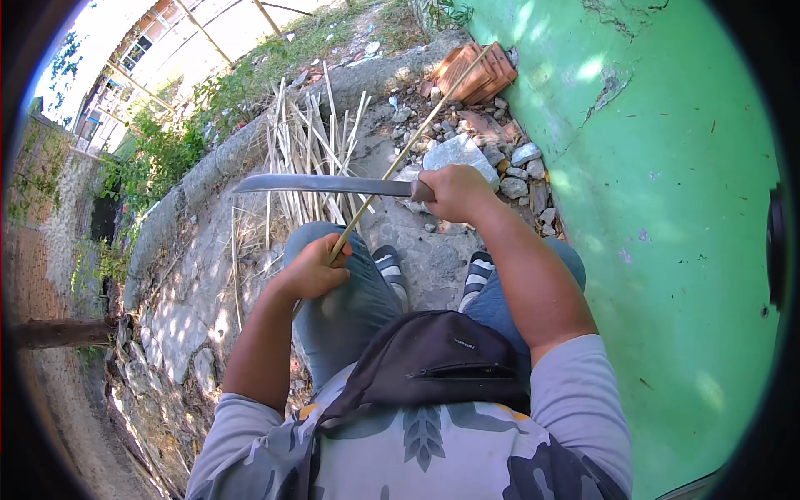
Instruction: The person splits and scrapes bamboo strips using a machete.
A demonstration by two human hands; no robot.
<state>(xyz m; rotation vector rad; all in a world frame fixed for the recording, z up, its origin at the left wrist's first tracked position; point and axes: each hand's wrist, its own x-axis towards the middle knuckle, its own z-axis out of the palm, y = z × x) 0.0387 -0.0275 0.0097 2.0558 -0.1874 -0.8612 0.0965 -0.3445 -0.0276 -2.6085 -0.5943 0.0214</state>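
Note:
A machete [325,184] with a long, slightly curved grey blade lies level across the view, its tip toward the left. My right hand [457,193] is closed round its handle. A long, thin yellowish-green strip, apparently bamboo [408,148], slants from lower left to upper right and crosses the blade near the handle. My left hand [317,267] grips this strip low down, over my left knee; its lower end passes beside my leg. Where they cross, I cannot tell whether blade and strip touch.
A loose pile of pale split strips [312,146] lies on the ground ahead. Rubble and stones [462,154] and stacked orange roof tiles [479,75] stand by the green wall [667,250] on the right. A low concrete kerb [200,175] curves along the left. A black waist bag [433,358] rests at my lap.

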